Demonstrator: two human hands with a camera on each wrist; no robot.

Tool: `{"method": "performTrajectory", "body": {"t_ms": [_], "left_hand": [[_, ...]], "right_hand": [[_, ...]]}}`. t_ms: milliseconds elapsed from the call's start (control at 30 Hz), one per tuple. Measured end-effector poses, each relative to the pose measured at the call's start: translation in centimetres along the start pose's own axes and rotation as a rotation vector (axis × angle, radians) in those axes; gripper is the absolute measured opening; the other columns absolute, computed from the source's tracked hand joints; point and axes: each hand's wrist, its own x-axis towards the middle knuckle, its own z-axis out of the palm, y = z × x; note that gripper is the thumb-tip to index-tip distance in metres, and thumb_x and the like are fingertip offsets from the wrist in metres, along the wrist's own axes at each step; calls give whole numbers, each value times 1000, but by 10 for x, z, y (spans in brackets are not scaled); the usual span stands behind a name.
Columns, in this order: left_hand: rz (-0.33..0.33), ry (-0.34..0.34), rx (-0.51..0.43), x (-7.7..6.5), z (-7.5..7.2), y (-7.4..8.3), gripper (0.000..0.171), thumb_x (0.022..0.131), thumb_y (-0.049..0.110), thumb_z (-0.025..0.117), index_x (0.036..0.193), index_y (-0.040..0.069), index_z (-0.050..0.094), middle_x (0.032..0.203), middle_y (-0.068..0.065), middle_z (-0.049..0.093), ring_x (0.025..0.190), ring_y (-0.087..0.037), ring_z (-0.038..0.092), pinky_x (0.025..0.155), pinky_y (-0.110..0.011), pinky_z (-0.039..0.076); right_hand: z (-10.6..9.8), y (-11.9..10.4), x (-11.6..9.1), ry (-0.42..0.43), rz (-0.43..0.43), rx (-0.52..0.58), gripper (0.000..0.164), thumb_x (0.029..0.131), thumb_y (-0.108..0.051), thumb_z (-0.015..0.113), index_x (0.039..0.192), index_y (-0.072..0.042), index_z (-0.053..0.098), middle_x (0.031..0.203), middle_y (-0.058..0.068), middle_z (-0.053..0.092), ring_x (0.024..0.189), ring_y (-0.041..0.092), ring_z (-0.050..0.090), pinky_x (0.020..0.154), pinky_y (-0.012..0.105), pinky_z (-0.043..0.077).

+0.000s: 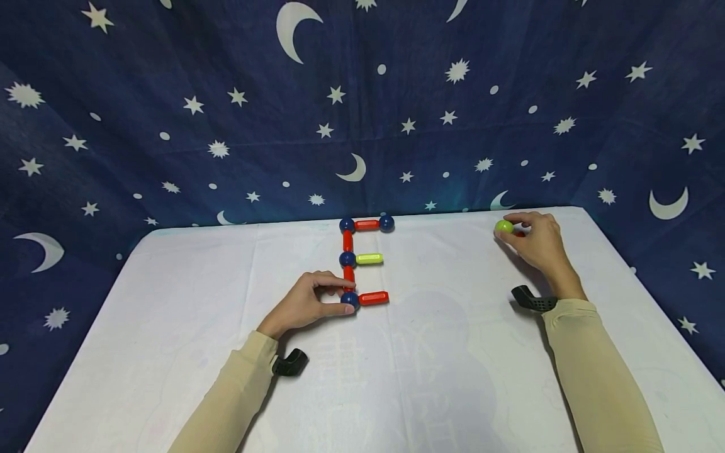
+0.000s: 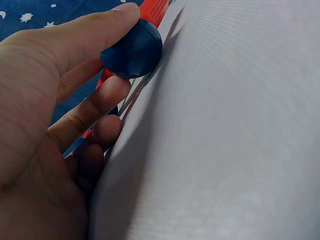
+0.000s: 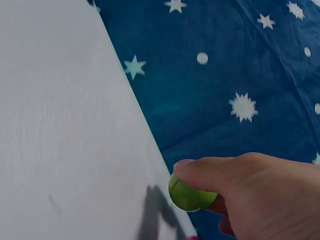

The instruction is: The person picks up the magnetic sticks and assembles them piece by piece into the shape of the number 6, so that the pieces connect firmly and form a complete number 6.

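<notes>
On the white table lies an E-shaped figure of red rods [image 1: 367, 224], dark blue balls [image 1: 347, 258] and one yellow-green rod [image 1: 369, 258]. My left hand [image 1: 311, 302] pinches the dark blue ball [image 2: 135, 50] at the figure's lower corner between thumb and fingers. From that ball a red rod [image 1: 374, 298] points right, its far end free. At the far right of the table, my right hand [image 1: 535, 242] pinches a lime green ball [image 1: 503, 227] between thumb and fingertips. A small red piece [image 1: 520, 234] shows beneath that hand, mostly hidden.
The white table [image 1: 170, 352] ends at the back against a dark blue cloth [image 1: 249, 170] with pale stars and moons. A black wrist mount sits on the left wrist [image 1: 291, 363], another on the right wrist [image 1: 532, 299].
</notes>
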Motion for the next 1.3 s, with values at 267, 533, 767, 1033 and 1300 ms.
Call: {"method": "performTrajectory", "body": {"t_ms": [267,533,767,1033,1300], "left_hand": [[10,6,2,0,0,-1,39,77,21,91,114,16,79,91,4,66,88,-20,55,78,-30,44],[13,5,-10,0,-1,1,39,77,22,91,114,16,79,90,3,66,87,-21,55,79,-31,44],[-6,6,-22,-1,0,1,40,77,20,91,114,14,79,92,-1,66,89,-25,55,80,-35,44],[6,2,0,0,0,0,39,77,21,91,114,15,79,91,2,66,88,-22,56,79,-31,45],[10,4,10,1,-1,-1,39,77,22,91,113,18,79,91,5,66,87,-20,56,78,-30,46]], "right_hand": [[10,-20,2,23,-101,67,38,88,-15,79,120,4,70,119,28,64,106,41,52,91,58,28],[35,-50,0,-48,-186,143,36,87,-16,81,118,-1,73,113,19,68,102,33,54,83,45,34],[60,-76,-7,-124,-288,193,36,83,-14,84,115,-2,75,109,13,72,98,30,57,78,40,42],[81,-100,-15,-236,-319,214,36,82,-18,86,115,-7,76,109,5,72,97,23,56,75,38,45],[95,-120,-14,-348,-380,214,37,83,-22,86,115,-8,76,106,2,70,98,22,56,78,38,44]]}}
